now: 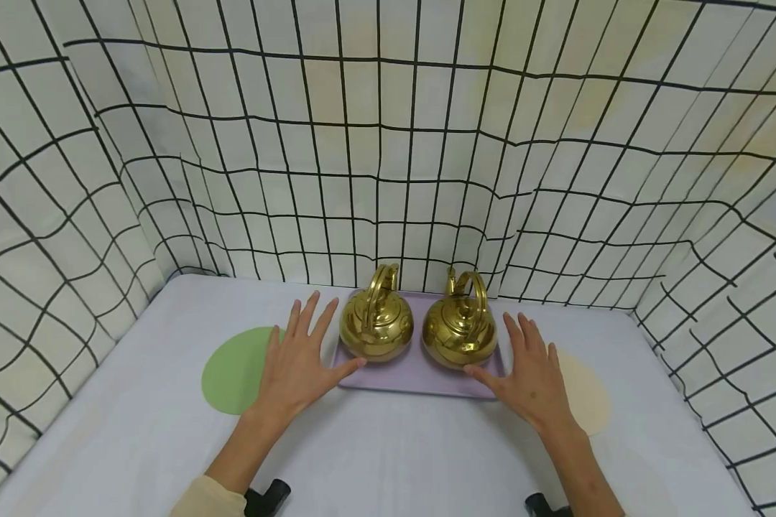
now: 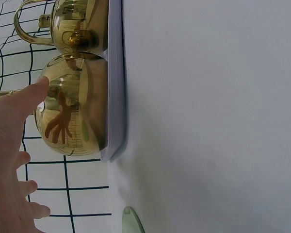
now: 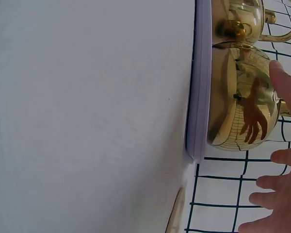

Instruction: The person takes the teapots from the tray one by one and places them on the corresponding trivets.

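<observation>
Two shiny brass teapots with arched top handles stand side by side on a lilac tray (image 1: 420, 386). My left hand (image 1: 300, 362) is spread beside the left teapot (image 1: 376, 327), its thumb reaching toward the lower front of the pot. On the other side, my right hand (image 1: 530, 373) is spread too, the thumb tip near the base of the right teapot (image 1: 459, 334). Both hands hold nothing. In the left wrist view the left teapot (image 2: 72, 111) mirrors the spread fingers; the right teapot (image 3: 245, 102) does likewise in the right wrist view.
A green round mat (image 1: 233, 373) lies left of the tray, partly under the left hand in view. A cream round mat (image 1: 585, 395) lies at the right, partly covered. Black wire mesh (image 1: 378, 179) over pale sheeting walls the white table (image 1: 394, 459) at back and sides.
</observation>
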A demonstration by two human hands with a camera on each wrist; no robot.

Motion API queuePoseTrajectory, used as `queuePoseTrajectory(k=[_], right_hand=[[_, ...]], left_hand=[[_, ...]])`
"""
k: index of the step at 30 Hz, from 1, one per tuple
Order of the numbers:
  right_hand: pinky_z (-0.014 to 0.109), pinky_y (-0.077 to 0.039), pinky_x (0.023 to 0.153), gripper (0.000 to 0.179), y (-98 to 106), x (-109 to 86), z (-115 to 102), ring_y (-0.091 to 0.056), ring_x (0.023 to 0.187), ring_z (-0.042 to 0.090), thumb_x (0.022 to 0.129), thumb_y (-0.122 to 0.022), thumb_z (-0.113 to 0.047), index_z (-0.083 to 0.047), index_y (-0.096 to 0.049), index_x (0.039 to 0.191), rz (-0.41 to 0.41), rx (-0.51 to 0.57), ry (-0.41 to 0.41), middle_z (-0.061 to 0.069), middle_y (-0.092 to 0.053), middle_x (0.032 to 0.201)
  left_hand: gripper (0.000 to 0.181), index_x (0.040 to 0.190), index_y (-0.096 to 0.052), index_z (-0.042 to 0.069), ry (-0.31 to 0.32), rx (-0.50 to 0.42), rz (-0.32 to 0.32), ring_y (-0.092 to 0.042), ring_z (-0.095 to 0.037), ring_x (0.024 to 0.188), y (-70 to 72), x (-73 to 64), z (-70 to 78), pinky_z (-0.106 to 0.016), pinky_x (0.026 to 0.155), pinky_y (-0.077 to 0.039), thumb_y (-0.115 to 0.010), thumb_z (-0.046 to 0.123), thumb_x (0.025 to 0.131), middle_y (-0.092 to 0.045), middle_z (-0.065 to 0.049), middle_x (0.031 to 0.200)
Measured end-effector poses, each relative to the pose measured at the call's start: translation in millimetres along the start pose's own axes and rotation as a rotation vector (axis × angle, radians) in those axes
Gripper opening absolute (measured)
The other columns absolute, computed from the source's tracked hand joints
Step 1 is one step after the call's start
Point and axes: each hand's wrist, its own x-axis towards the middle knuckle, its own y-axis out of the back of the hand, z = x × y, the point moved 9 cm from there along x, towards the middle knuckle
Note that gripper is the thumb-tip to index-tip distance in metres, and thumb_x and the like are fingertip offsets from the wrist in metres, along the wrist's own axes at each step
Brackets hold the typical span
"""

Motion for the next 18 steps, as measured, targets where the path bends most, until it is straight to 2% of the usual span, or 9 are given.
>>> queuePoseTrajectory(k=[5,9,14,18], right_hand=[[0.069,-0.029,0.122,0.103,6,0.8,-1,-0.037,0.151,0.046,0.082,-0.077,-0.067,-0.008,-0.039,0.158,0.055,0.070,0.024,0.022,-0.037,0.165],[0.068,-0.037,0.117,0.092,11,1.1,-3,-0.042,0.147,0.047,0.085,-0.077,-0.062,-0.007,-0.047,0.153,0.094,0.106,0.035,0.021,-0.043,0.162],[0.067,-0.039,0.116,0.081,15,1.5,-3,-0.045,0.146,0.045,0.089,-0.077,-0.056,-0.009,-0.052,0.149,0.119,0.184,0.023,0.017,-0.048,0.159],[0.064,-0.041,0.116,0.073,18,1.7,-2,-0.048,0.145,0.041,0.091,-0.077,-0.051,-0.010,-0.054,0.147,0.131,0.266,0.018,0.014,-0.052,0.155]], left_hand=[[0.094,0.161,-0.040,0.022,0.002,-0.072,0.026,-0.037,-0.044,0.154,2.7,-0.9,1.1,-0.070,0.107,-0.045,-0.072,0.068,0.085,-0.030,-0.013,0.171],[0.081,0.154,-0.051,0.020,0.023,-0.132,0.047,-0.051,-0.043,0.143,6.2,-2.1,-0.3,-0.065,0.099,-0.053,-0.075,0.060,0.088,-0.043,-0.015,0.163],[0.070,0.145,-0.059,0.019,0.056,-0.197,0.057,-0.061,-0.039,0.133,5.7,-3.1,-4.0,-0.058,0.089,-0.058,-0.077,0.057,0.088,-0.054,-0.013,0.153],[0.065,0.139,-0.062,0.018,0.076,-0.250,0.047,-0.064,-0.037,0.130,3.3,-4.3,-6.1,-0.056,0.090,-0.059,-0.077,0.056,0.089,-0.059,-0.011,0.147]])
